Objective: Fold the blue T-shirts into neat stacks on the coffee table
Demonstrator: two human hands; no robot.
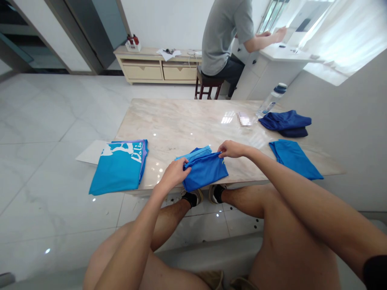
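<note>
A blue folded garment (207, 171) with a lighter blue strip along its far side lies at the front edge of the marble table (175, 121). My left hand (174, 173) pinches its left far corner, thumb over the cloth. At its right far corner, my right hand (231, 149) grips the edge between thumb and fingers. To the left rests a stack of folded shirts (119, 167), the top one turquoise-blue with white print. A bright blue folded cloth (294, 158) lies to the right, with a dark blue crumpled garment (286, 123) behind it.
A clear water bottle (272, 100) with a blue cap stands at the table's back right, near a small pale packet (244, 119). A person in a grey shirt (223, 40) sits on a stool beyond the table. A low cabinet (142, 70) is against the wall.
</note>
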